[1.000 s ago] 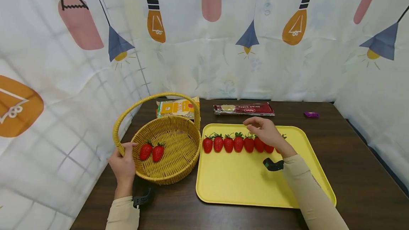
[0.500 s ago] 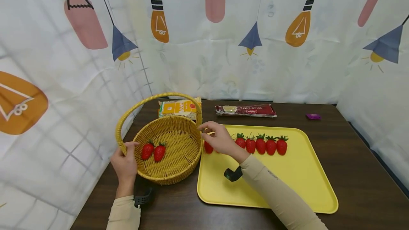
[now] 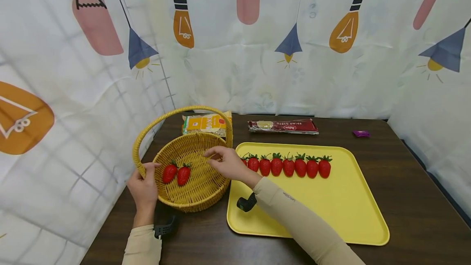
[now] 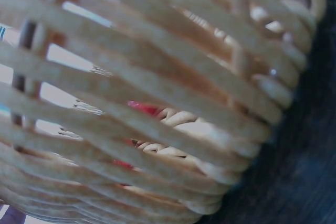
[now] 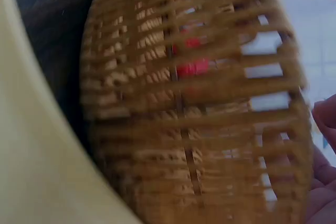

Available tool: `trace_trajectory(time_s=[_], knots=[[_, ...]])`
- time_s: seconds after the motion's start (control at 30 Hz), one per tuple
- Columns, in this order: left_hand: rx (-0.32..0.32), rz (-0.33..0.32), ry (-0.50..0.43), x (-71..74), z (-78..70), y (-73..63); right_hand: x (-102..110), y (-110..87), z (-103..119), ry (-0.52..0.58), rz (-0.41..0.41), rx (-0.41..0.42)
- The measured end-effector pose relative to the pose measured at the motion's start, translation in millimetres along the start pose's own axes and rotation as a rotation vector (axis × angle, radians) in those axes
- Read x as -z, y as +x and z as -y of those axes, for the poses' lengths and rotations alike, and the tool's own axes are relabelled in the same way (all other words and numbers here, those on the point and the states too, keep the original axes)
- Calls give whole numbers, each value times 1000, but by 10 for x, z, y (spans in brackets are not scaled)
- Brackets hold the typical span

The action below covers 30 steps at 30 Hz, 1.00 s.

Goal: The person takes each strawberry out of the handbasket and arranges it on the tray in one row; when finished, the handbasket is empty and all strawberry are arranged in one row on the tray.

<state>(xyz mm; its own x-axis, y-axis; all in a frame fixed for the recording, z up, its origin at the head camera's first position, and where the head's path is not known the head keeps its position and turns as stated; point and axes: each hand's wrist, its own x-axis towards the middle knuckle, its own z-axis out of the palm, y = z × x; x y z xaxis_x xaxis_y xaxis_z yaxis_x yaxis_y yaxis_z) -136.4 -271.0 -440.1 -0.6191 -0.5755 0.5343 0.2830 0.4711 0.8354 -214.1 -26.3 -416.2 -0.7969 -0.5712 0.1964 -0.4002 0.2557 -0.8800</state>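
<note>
My left hand (image 3: 144,187) grips the yellow wicker basket (image 3: 206,199) at its left rim, by the foot of the handle. Inside the basket, two strawberries (image 3: 176,174) lie side by side towards the left. My right hand (image 3: 228,162) is over the basket's right side, palm down and fingers bent; I cannot tell whether anything is between them. In the right wrist view its fingers (image 5: 323,182) show at the right edge, beyond the basket's woven wall (image 5: 210,124). The left wrist view shows the weave (image 4: 157,87) up close, with red glimpsed through its gaps.
A yellow tray (image 3: 312,212) sits right of the basket, with a row of several strawberries (image 3: 288,167) along its back. Behind stand a yellow food packet (image 3: 206,124), a long dark red packet (image 3: 283,126) and a small purple wrapper (image 3: 361,133). Printed curtains enclose the table.
My right hand has swept left from above the strawberry row on the tray to over the basket. The left hand keeps its grip, and the two strawberries in the basket stay put.
</note>
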Motion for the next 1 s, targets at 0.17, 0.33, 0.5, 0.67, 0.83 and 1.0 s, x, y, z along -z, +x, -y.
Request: trace_trajectory(time_s=[0.17,0.33,0.5,0.67,0.83,1.0], knots=[[7,0,-3,0,6,7,-142,92,36,17,42,-20],[-5,-2,-8,10,-88,-15,-227,188,37,49,122,-104],[-12,2,-11,16,-163,-36,-310,283,21,15,155,-178],[-1,6,-9,17,-186,-49,-448,362,19,-82,190,-230],[-4,8,-10,10,-199,-49,-544,417,38,-144,232,-255],[-4,6,-11,8,-195,-41,-568,459,49,-196,267,-267]])
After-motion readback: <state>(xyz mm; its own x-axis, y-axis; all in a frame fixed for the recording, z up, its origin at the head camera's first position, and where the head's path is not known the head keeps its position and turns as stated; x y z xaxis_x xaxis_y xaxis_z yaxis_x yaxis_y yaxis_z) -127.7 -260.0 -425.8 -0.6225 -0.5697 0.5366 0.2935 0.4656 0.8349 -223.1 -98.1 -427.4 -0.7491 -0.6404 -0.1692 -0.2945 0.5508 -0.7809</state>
